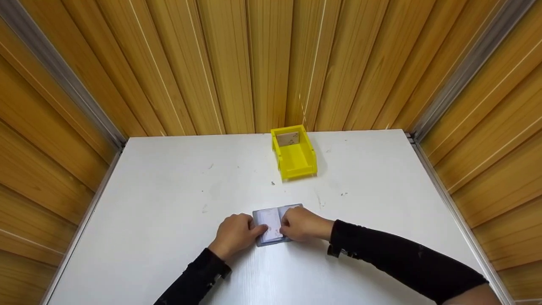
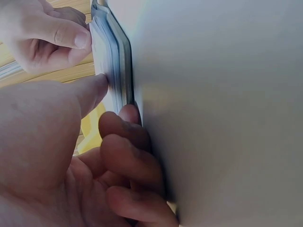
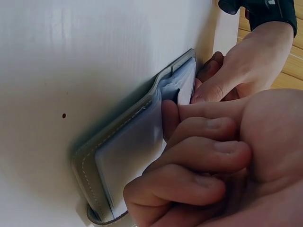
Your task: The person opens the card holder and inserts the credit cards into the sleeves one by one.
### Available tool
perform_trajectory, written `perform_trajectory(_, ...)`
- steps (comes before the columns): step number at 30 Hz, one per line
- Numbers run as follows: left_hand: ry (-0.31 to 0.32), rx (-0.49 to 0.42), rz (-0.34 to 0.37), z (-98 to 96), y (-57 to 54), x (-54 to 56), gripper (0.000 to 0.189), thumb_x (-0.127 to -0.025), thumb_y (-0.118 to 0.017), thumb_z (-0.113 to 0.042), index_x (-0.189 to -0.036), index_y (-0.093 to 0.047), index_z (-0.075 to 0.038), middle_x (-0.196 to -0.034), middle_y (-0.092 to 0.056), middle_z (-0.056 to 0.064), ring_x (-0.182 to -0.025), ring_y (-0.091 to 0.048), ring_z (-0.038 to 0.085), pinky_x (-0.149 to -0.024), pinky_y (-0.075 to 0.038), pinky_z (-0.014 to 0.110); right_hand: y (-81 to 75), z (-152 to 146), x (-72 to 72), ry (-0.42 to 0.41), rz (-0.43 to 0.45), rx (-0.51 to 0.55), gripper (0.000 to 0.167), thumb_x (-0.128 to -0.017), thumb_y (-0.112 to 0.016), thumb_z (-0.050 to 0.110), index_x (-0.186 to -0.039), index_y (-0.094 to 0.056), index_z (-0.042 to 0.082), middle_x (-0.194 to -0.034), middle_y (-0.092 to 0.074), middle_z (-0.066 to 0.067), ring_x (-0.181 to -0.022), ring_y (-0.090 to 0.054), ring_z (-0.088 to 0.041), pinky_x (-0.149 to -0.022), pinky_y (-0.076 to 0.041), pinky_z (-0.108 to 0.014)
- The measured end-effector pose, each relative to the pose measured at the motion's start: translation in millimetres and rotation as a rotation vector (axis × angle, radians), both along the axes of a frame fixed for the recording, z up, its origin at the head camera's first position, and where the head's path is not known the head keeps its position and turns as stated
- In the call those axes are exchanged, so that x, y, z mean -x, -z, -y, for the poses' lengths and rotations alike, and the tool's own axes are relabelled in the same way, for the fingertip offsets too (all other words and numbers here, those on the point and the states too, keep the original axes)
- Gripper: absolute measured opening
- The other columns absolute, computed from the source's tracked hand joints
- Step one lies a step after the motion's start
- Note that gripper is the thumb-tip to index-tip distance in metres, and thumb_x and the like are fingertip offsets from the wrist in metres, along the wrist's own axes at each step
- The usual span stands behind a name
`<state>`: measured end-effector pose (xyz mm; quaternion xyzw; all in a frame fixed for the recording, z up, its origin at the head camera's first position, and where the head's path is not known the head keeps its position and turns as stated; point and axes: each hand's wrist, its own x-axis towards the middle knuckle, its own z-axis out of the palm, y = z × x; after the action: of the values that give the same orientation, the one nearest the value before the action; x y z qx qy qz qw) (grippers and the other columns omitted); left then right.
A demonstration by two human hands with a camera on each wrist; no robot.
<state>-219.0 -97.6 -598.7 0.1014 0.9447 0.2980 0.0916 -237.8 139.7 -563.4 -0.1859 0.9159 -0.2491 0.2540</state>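
Card wallet (image 1: 261, 235) lies open on a white table (image 1: 169, 186), near the middle, as I watch remotely. At its 9 o'clock, the left hand (image 1: 235, 233) grips that side, thumb over the top page (image 1: 269, 217). At 3 o'clock, the right hand (image 1: 301, 224) pinches at the page's inner edge; I cannot tell exactly what lies between its tips. My head feed loses most of the right half behind that hand; the right wrist feed shows stitched cover (image 3: 85, 163) and clear pocket (image 3: 128, 151) (a neat seam), the left wrist feed layered page edges (image 2: 118, 66). Just past 12 o'clock sits a yellow bin (image 1: 299, 172), well apart, before a wood-grain wall (image 1: 203, 63).
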Motion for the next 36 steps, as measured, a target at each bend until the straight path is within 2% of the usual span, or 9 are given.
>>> perform_trajectory(7, -0.005, 0.003, 0.005, 0.1, 0.8, -0.2, 0.054, -0.098, -0.08, -0.054, -0.066, -0.054, -0.019, -0.061, -0.045, -0.008, -0.058, -0.045, 0.012, -0.056, -0.032, 0.029, 2.1, 2, -1.5, -0.044, -0.056, -0.001, 0.033, -0.102, -0.072, 0.018, -0.07, -0.07, 0.012, -0.059, -0.046, 0.008, -0.06, -0.045, -0.011, -0.056, -0.034, -0.025)
perform_trajectory(15, 0.0, 0.006, 0.007, 0.3, 0.4, 0.3, 0.052, -0.097, -0.08, -0.054, -0.067, -0.056, -0.019, -0.062, -0.048, -0.008, -0.06, -0.047, 0.013, -0.057, -0.034, 0.029, 4.5, 5, -2.2, -0.079, -0.097, -0.05, 0.028, -0.104, -0.072, 0.02, -0.079, -0.074, 0.009, -0.066, -0.053, 0.004, -0.068, -0.047, -0.014, -0.064, -0.037, -0.029)
perform_trajectory(19, 0.006, 0.013, 0.004, 0.4, 0.4, 0.6, 0.051, -0.097, -0.08, -0.054, -0.069, -0.057, -0.019, -0.063, -0.048, -0.008, -0.061, -0.047, 0.012, -0.058, -0.034, 0.029, 4.0, 2, 0.5, -0.091, -0.113, -0.029, 0.029, -0.104, -0.071, 0.019, -0.077, -0.075, 0.009, -0.064, -0.052, 0.006, -0.066, -0.047, -0.013, -0.064, -0.038, -0.028)
perform_trajectory(23, 0.003, 0.014, 0.005, 0.6, -0.2, 0.5, 0.05, -0.097, -0.08, -0.054, -0.069, -0.057, -0.019, -0.063, -0.048, -0.008, -0.061, -0.046, 0.012, -0.058, -0.034, 0.029, -3.3, -3, 6.0, -0.073, -0.114, 0.003, 0.025, -0.103, -0.07, 0.019, -0.082, -0.081, 0.009, -0.069, -0.06, 0.006, -0.072, -0.053, -0.013, -0.07, -0.043, -0.03)
perform_trajectory(26, -0.002, 0.01, 0.006, 0.4, -0.9, 0.2, 0.05, -0.097, -0.08, -0.053, -0.069, -0.057, -0.019, -0.063, -0.048, -0.007, -0.061, -0.046, 0.012, -0.058, -0.034, 0.029, -14.7, -8, 11.8, -0.03, -0.097, 0.011, 0.025, -0.104, -0.069, 0.02, -0.085, -0.082, 0.009, -0.073, -0.063, 0.004, -0.073, -0.055, -0.015, -0.069, -0.045, -0.033)
perform_trajectory(31, -0.007, 0.007, 0.013, 0.3, -0.2, 0.8, 0.05, -0.097, -0.081, -0.052, -0.069, -0.057, -0.018, -0.064, -0.048, -0.007, -0.06, -0.046, 0.013, -0.057, -0.034, 0.029, -30.7, -18, 25.2, 0.038, -0.12, -0.015, 0.025, -0.105, -0.07, 0.023, -0.09, -0.084, 0.009, -0.077, -0.068, 0.002, -0.078, -0.058, -0.016, -0.074, -0.049, -0.035)
perform_trajectory(36, -0.013, 0.002, 0.034, 0.1, 0.2, 0.9, 0.049, -0.097, -0.08, -0.051, -0.071, -0.057, -0.017, -0.064, -0.048, -0.007, -0.061, -0.047, 0.013, -0.058, -0.034, 0.03, -28.0, -33, 40.7, 0.07, -0.169, -0.073, 0.017, -0.101, -0.074, 0.022, -0.095, -0.086, 0.011, -0.091, -0.078, -0.003, -0.085, -0.063, -0.018, -0.082, -0.054, -0.04)
